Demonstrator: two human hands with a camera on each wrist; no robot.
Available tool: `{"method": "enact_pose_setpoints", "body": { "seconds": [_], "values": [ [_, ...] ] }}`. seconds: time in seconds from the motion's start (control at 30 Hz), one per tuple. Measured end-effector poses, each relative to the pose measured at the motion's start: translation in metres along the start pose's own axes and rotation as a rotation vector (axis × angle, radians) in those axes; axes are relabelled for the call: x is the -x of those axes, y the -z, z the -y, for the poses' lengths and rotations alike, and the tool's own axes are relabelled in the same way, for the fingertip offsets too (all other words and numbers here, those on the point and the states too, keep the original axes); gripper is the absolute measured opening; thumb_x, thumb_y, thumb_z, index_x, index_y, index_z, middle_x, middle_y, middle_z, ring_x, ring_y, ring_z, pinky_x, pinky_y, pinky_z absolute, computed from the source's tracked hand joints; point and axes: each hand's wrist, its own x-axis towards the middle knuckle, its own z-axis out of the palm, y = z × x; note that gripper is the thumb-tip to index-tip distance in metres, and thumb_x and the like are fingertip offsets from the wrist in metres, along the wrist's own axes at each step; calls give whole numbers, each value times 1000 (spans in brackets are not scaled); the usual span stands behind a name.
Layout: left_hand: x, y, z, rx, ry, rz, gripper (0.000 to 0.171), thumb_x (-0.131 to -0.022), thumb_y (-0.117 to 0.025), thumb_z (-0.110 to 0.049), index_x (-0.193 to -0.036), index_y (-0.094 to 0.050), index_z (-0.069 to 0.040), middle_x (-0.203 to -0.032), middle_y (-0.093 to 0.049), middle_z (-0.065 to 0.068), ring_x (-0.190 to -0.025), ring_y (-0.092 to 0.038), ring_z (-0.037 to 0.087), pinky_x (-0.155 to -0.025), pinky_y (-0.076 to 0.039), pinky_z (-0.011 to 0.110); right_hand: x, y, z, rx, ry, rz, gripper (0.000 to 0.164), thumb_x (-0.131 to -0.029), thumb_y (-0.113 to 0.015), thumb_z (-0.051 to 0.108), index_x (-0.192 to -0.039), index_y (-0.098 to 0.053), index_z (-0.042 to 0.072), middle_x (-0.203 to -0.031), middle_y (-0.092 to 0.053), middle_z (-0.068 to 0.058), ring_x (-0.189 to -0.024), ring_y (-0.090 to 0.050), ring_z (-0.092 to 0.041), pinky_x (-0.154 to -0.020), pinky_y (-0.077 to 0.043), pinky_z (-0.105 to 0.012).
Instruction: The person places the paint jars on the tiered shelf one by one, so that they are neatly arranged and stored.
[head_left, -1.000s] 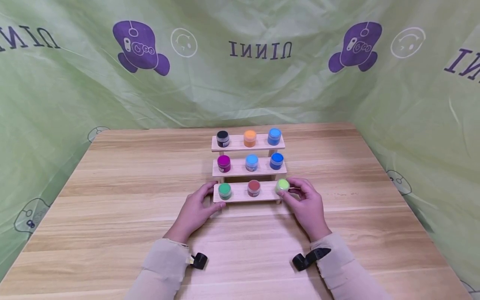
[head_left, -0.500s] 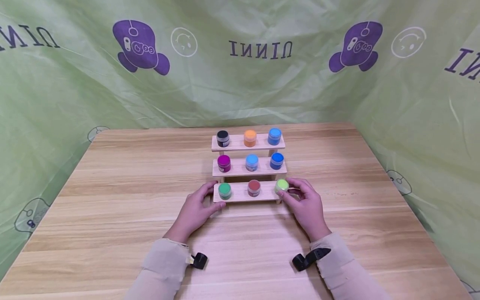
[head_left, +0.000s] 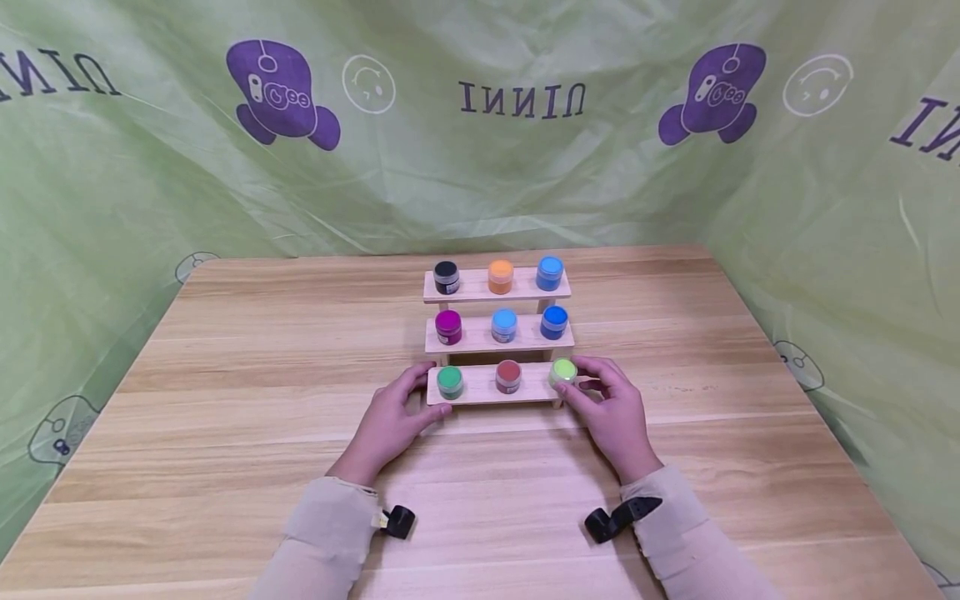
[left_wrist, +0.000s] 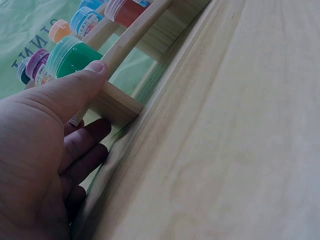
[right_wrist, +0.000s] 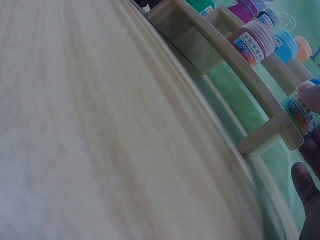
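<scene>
A three-tier wooden display rack (head_left: 480,395) bears small paint jars, three to a tier. My left hand (head_left: 390,427) holds the left end of its lowest tier, thumb at the front edge by the green paint jar (head_left: 450,382); in the left wrist view the other fingers curl behind and below the board. At the right end, my right hand (head_left: 615,412) pinches the light green paint jar (head_left: 563,373), which stands on that tier. Between these two is the brown-red paint jar (head_left: 507,377). In the right wrist view the right hand is partly cut off by the frame edge.
On the middle tier stand purple (head_left: 448,327), light blue (head_left: 504,325) and dark blue (head_left: 554,322) jars. Black (head_left: 446,277), orange (head_left: 500,277) and blue (head_left: 549,273) jars stand on the top tier. A green printed curtain (head_left: 480,183) hangs behind the wooden table (head_left: 225,400).
The light green paint jar has shifted very slightly to the left, with my right hand's fingers still on it. My left hand has stayed in place on the rack.
</scene>
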Motion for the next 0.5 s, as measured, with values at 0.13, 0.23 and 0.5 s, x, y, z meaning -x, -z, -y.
{"method": "enact_pose_setpoints", "body": {
  "seconds": [0.13,0.23,0.5],
  "values": [
    [0,0,1,-7,2,1,71,-85,-82,-33,-146,-51,-14,-131,-66,8,-134,-51,31,-116,-31,53,0,0,0,4,6,3,38,-84,-83,10,-120,-70,4,-117,-66,-8,-95,-64,-22,-85,-54,-19],
    [0,0,1,-10,0,0,71,-85,-82,-33,-146,-51,-13,-132,-66,8,-135,-51,31,-116,-31,53,0,1,1,14,2,6,39,-84,-83,11,-120,-70,5,-118,-67,-7,-94,-64,-21,-85,-54,-19],
    [-1,-1,2,-7,-7,-4,70,-85,-83,-32,-144,-52,-13,-129,-67,8,-133,-52,31,-115,-32,53,0,1,0,-20,-18,10,40,-84,-82,9,-121,-70,3,-117,-66,-9,-96,-65,-22,-88,-55,-21]
  ]
}}
